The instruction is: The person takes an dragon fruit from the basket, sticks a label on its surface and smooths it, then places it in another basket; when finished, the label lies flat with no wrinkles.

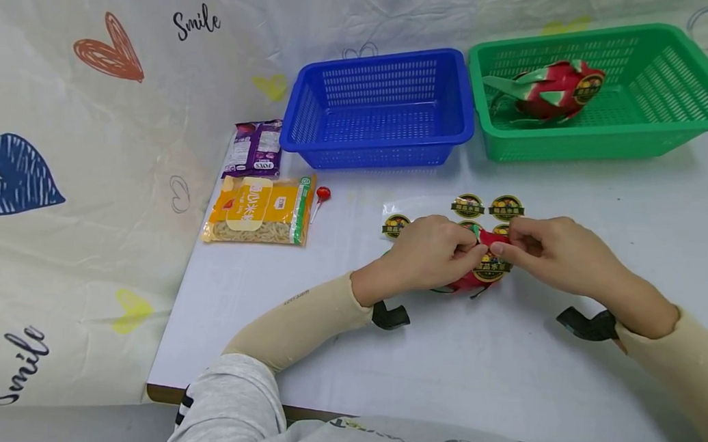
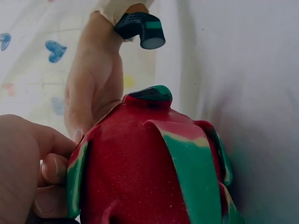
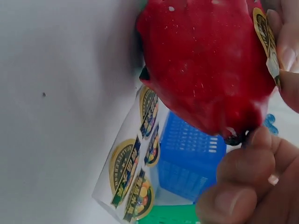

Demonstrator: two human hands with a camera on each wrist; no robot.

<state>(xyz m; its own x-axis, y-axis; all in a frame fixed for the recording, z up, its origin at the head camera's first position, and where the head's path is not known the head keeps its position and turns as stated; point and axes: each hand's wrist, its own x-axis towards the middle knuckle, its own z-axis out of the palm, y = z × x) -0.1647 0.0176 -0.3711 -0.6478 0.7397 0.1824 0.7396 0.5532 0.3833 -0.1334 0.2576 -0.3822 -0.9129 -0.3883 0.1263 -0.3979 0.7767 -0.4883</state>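
Note:
A red dragon fruit with green-tipped scales lies between my two hands on the table. A round black-and-gold sticker sits on its upper side; one edge stands off the skin in the right wrist view. My left hand holds the fruit from the left, fingers bent against a green scale in the left wrist view. With bent thumb and fingers, my right hand grips the fruit's far end beside the sticker. Behind and partly under the fruit lies a clear sheet with several matching stickers.
A blue basket stands at the back. A green basket to its right contains another dragon fruit with a sticker. At the left lie a purple packet, a yellow noodle-like food bag and a red lollipop.

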